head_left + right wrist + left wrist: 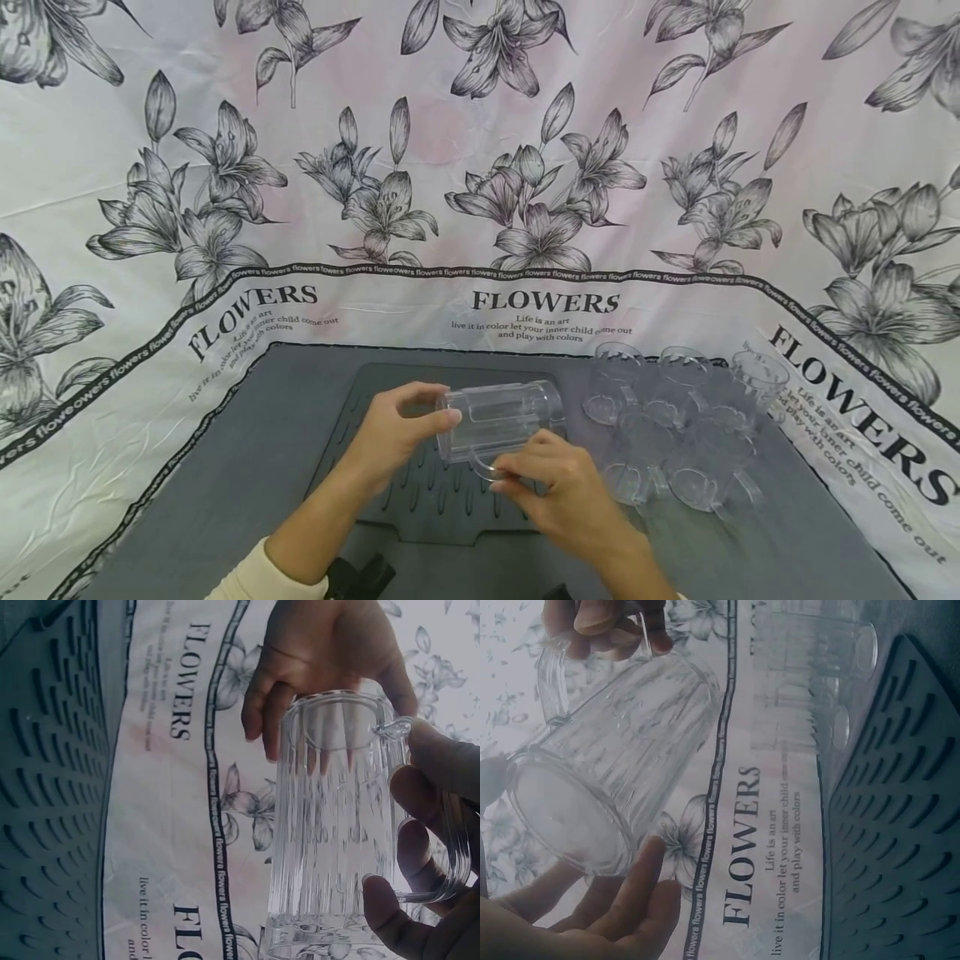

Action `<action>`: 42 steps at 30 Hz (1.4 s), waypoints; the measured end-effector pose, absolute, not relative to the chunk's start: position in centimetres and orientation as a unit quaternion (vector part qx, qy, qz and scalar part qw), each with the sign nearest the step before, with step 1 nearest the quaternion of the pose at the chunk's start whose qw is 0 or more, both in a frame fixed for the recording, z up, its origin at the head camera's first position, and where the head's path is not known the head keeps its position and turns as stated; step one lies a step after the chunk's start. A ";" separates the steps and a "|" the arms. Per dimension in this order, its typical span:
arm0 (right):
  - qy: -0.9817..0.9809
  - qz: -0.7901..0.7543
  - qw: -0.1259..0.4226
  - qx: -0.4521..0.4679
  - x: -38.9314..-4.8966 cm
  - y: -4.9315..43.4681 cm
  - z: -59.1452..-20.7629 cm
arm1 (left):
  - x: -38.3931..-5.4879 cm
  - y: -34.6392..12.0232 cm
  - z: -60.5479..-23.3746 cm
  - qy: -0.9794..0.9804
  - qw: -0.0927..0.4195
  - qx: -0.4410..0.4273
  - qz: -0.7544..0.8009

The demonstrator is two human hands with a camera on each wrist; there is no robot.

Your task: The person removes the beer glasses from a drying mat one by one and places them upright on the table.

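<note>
A clear ribbed mug with a handle is held on its side above the dark mat. My left hand holds one end of it, thumb on the near side and fingers around the far side. My right hand grips the handle, its fingers curled through and around it, as the right wrist view shows on the mug. In the left wrist view, the round end of the mug faces the left palm. Nothing can be seen inside the mug.
A dark ridged mat lies on the grey table. Several clear mugs stand grouped at the right, some apparently stacked. A flower-printed cloth hangs behind. A black object sits at the front edge.
</note>
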State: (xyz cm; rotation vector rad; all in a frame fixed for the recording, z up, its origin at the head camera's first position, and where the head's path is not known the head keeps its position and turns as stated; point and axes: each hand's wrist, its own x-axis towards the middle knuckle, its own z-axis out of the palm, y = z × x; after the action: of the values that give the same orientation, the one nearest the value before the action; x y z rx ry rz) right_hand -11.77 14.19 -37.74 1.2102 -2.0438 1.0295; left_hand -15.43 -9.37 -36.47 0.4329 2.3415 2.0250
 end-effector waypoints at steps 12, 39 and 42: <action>-0.713 0.493 0.368 0.338 -11.6 15.4 -37.7 | -14.9 -9.3 -37.4 0.710 -0.029 0.065 0.701; -0.645 0.739 0.032 0.190 -11.6 14.2 -37.6 | -13.9 -9.1 -39.1 0.591 -0.017 0.132 0.796; -0.643 0.737 0.033 0.204 -11.6 14.3 -37.3 | -13.8 -9.2 -39.0 0.598 0.006 0.143 0.788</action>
State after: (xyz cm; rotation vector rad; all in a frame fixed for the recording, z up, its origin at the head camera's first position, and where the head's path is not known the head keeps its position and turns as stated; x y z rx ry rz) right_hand -11.55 14.29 -37.34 0.6271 -1.9783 2.2690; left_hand -13.78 -9.22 -39.05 0.4487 1.8723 2.4670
